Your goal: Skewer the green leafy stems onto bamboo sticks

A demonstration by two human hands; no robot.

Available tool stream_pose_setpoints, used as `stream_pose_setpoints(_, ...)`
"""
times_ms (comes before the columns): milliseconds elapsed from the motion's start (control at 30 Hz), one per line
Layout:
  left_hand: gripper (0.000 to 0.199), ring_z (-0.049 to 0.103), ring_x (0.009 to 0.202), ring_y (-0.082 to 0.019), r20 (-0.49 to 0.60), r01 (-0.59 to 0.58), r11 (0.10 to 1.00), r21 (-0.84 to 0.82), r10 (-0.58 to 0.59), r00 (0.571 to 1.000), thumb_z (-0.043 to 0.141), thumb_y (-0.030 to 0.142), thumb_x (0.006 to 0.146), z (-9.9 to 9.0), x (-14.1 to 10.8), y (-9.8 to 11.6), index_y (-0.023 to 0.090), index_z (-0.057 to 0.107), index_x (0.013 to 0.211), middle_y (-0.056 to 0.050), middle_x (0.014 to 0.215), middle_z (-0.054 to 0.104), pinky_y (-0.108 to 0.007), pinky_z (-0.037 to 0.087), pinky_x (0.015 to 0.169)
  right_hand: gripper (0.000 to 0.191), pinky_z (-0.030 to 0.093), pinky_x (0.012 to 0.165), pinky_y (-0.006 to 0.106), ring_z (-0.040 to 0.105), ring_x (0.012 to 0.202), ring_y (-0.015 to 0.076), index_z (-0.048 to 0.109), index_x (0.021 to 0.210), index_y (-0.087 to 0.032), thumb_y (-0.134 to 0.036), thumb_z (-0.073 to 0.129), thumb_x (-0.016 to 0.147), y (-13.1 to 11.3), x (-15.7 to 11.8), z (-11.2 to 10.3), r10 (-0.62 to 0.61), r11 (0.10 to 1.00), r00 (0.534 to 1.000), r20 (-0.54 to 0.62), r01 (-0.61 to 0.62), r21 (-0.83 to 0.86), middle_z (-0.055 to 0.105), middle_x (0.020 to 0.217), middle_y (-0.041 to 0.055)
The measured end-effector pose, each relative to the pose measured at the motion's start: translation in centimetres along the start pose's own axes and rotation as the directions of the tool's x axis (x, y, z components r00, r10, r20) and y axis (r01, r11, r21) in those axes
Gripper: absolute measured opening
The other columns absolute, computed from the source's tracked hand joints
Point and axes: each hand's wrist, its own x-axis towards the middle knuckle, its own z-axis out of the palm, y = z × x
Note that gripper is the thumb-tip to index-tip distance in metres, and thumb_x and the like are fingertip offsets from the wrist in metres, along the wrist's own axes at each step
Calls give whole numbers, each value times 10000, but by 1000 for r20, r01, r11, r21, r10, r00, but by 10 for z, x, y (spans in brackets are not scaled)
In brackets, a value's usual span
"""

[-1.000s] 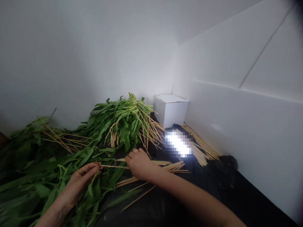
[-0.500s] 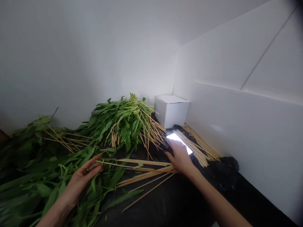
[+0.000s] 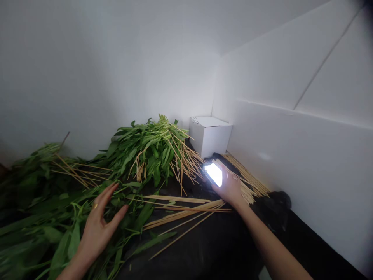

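Note:
My right hand (image 3: 230, 188) is wrapped around a phone (image 3: 214, 174) with a brightly lit screen, at the right of the middle. Under and behind it lies a bundle of thin wooden sticks (image 3: 247, 177). My left hand (image 3: 100, 216) has its thumb and fingers apart and holds nothing, hovering over loose green leafy stems (image 3: 68, 237). Between the two hands, several loose sticks (image 3: 183, 216) lie spread on the black surface (image 3: 204, 249).
A large heap of leafy greens (image 3: 154, 149) with sticks in it stands at the back. A smaller pile of greens (image 3: 43, 159) lies at left. A white box (image 3: 211, 136) sits in the corner, beside a white panel (image 3: 314, 163). Crumpled black plastic (image 3: 278, 206) lies at right.
My right hand has gone from touching the phone's screen to gripping it, and the phone is turned. My left hand has opened wider, and a stick near its fingers has shifted right, out of them.

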Motion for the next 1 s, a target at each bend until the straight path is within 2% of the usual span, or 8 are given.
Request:
stream_pose_setpoints(100,572,406,1336,-315,32,-63,998,25,62,998,568,470,840,0,0,4,306,437,1372,-64,1471,421,-541,345,1093,949,356,903,439,527,1117,352,175,1503,-190,-466,649,730,-1,6,0,-2,999,1000,2,2,42,562,1248,178)
stream_pose_setpoints(267,532,413,1327,-314,41,-76,996,42,74,996,561,463,846,-1,0,9,293,462,1340,-73,1459,432,-534,355,1080,954,360,876,435,532,1089,349,177,1498,-196,-464,644,711,0,10,2,5,999,1000,-3,-5,50,557,1242,172)
stream_pose_setpoints(467,484,441,1305,-321,40,-99,992,73,96,995,557,450,847,-4,-1,14,290,504,1301,-69,1441,443,-517,348,1086,917,364,833,436,527,1023,351,189,1487,-159,-416,619,719,4,6,4,-8,1000,996,-86,7,-11,579,1163,173)
stream_pose_setpoints(700,411,471,1281,-331,63,-121,990,72,116,991,564,425,842,-3,-1,19,294,570,1231,-62,1414,472,-509,357,1084,896,384,802,418,527,978,336,185,1485,-131,-417,603,746,9,6,0,7,1000,988,-151,-3,23,590,1067,157)
stream_pose_setpoints(1000,316,494,1257,-315,84,-121,992,24,118,989,567,403,853,-4,-2,19,276,628,1136,-68,1379,505,-499,368,1074,839,369,933,483,467,1156,340,163,1487,-160,-396,550,781,20,2,-4,-85,978,960,-268,132,162,514,1289,164)
